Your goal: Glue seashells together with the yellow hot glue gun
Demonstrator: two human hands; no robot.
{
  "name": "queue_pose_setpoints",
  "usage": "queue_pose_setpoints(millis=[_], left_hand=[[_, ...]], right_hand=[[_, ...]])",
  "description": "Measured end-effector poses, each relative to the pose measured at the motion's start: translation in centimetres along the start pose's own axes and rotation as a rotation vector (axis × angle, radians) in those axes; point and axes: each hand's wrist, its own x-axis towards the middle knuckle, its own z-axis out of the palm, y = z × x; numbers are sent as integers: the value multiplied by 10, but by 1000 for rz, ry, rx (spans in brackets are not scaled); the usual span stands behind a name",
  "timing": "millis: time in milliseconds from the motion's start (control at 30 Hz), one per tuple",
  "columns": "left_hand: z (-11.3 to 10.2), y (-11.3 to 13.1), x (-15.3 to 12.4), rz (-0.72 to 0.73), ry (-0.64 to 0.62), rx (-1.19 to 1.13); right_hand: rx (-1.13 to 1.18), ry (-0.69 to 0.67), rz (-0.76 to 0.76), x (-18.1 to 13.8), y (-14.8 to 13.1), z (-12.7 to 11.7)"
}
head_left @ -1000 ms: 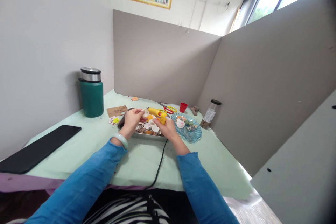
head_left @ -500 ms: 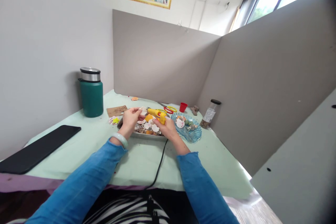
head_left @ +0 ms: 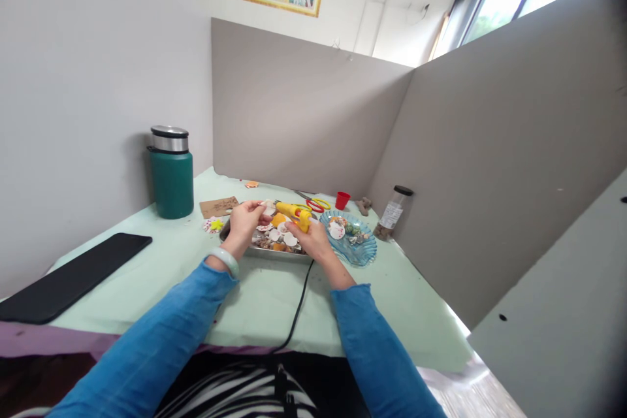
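Observation:
My right hand [head_left: 315,239] is wrapped round a yellow glue gun [head_left: 295,213], its nozzle pointing left toward my other hand. Between the fingertips of my left hand [head_left: 245,221] is a thin, pale, shell-like piece [head_left: 267,205], close to the nozzle. Whether nozzle and piece touch, I cannot tell. Below both hands lies a metal tray [head_left: 284,255] holding white discs [head_left: 290,240], orange pieces and small brownish bits that look like shells. My hands and the glue gun hide part of the tray.
Right of the tray sits a blue scalloped plate [head_left: 363,256] with small shells. Scissors [head_left: 315,204], a red cup [head_left: 342,200] and a capped jar [head_left: 393,213] stand farther back. Leftward are a brown card [head_left: 215,207], a green flask [head_left: 172,184] and a black mat [head_left: 73,277]. A black cord [head_left: 297,310] crosses the table's front edge.

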Motion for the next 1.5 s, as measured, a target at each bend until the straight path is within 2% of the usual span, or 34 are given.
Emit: queue_pose_setpoints(millis=[667, 900, 1500], left_hand=[[-1, -4, 3, 8, 19, 47], [-1, -1, 1, 8, 19, -8], [0, 2, -1, -1, 20, 1]], right_hand=[[-9, 10, 18, 0, 2, 1], [-53, -20, 8, 0, 1, 1], [-9, -14, 5, 0, 3, 1]])
